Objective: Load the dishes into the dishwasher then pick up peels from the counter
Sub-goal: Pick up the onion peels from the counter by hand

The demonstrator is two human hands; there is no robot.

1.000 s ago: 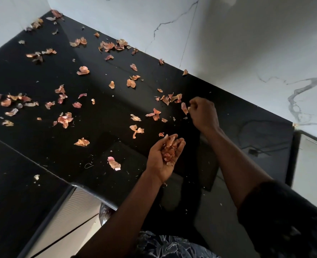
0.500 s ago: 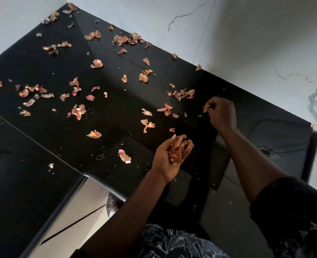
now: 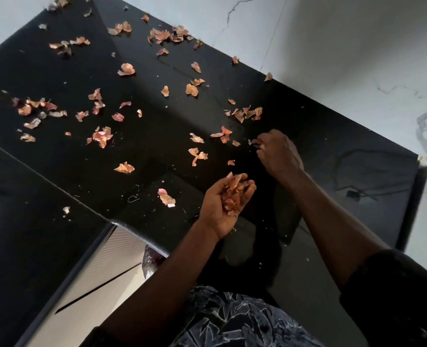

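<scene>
Orange-pink onion peels (image 3: pixel 99 136) lie scattered over the glossy black counter (image 3: pixel 57 171). My left hand (image 3: pixel 223 205) is cupped palm up above the counter's near part, and its curled fingers hold a heap of gathered peels (image 3: pixel 233 196). My right hand (image 3: pixel 277 152) hovers just behind it, fingers curled, pinching a small peel (image 3: pixel 253 142) at its fingertips. Loose peels (image 3: pixel 197 154) lie directly left of both hands, and another cluster (image 3: pixel 247 112) sits behind them.
A white marble wall (image 3: pixel 332 46) runs along the counter's far edge. A pale cabinet front (image 3: pixel 102 279) shows below the counter's inner corner at lower left. More peels (image 3: pixel 167 35) pile near the wall at the back.
My right hand lifted a peel off the counter and drew back toward my cupped left hand. The camera view shifted, so the counter sits lower right in frame.
</scene>
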